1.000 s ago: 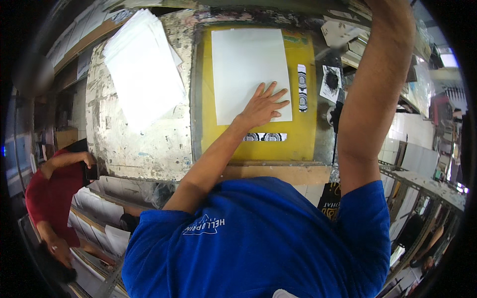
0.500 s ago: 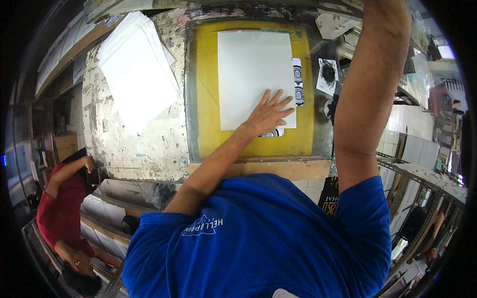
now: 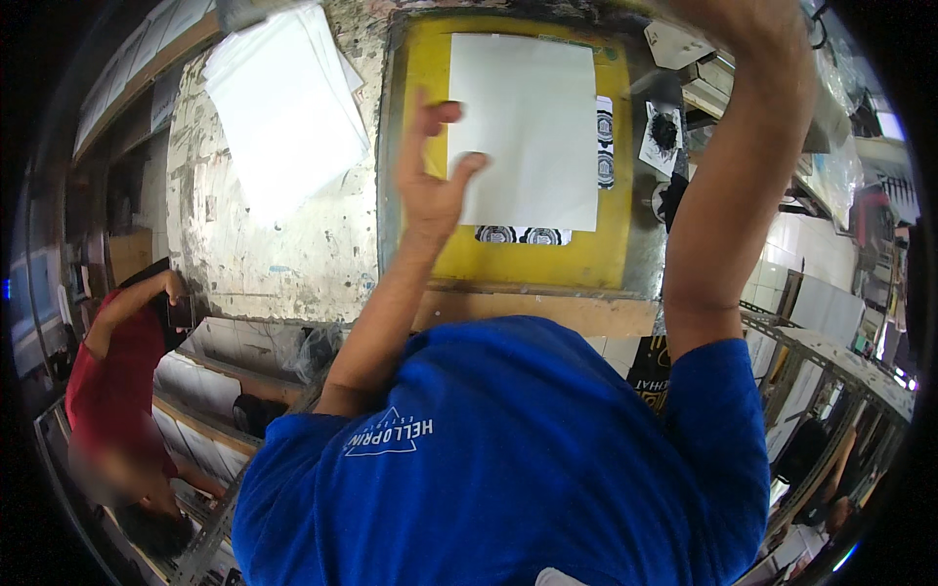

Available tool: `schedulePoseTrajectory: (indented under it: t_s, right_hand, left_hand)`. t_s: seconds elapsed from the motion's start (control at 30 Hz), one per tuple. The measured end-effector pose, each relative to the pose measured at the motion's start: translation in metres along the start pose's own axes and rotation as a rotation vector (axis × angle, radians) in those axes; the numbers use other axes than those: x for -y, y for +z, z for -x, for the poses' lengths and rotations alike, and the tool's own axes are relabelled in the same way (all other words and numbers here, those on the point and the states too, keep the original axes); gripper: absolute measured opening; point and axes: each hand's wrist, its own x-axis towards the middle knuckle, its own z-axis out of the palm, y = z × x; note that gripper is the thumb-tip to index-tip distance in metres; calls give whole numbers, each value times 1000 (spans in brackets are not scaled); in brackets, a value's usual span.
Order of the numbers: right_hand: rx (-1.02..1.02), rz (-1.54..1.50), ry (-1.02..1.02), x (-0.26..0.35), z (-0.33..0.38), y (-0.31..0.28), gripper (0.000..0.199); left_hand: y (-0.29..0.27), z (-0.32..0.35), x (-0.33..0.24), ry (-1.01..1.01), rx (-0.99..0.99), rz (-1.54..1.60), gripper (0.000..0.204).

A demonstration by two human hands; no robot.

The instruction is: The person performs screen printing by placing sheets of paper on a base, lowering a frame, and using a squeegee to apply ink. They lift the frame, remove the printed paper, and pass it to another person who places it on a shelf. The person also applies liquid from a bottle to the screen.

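Note:
A white sheet of paper point(image 3: 532, 127) lies on a yellow panel point(image 3: 547, 264) set in the worktable. From under its right and lower edges peeks another sheet with black emblems point(image 3: 605, 146). My left hand point(image 3: 430, 181) hovers by the white sheet's left edge, holding nothing, its fingers apart and somewhat blurred. My right arm reaches up along the right side, and my right hand point(image 3: 747, 21) is at the top rim. The fingers of that hand are cut off or smeared, so what they hold cannot be made out.
A fanned stack of white paper point(image 3: 288, 117) rests on the paint-stained tabletop point(image 3: 264, 273) at left. Right of the panel lies a small card with a black ink blot point(image 3: 663, 132). A person in a red shirt point(image 3: 122, 361) is at lower left. Metal shelving point(image 3: 821, 361) stands at right.
My left hand has lifted off the white sheet and swung left. My right hand has come slightly lower into view. The whole view has shifted a little.

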Motion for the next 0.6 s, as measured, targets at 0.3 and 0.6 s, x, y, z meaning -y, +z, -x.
schedulePoseTrajectory:
  t_s: [0.3,0.6]
  right_hand:
    - [-11,63,73,36,143,73,60]
    - [307,-156,262,7,242,196,69]
  left_hand:
    - [-88,43,-52,-461,-149,238,101]
    - [-103,142,62,-195,86,-273,90]
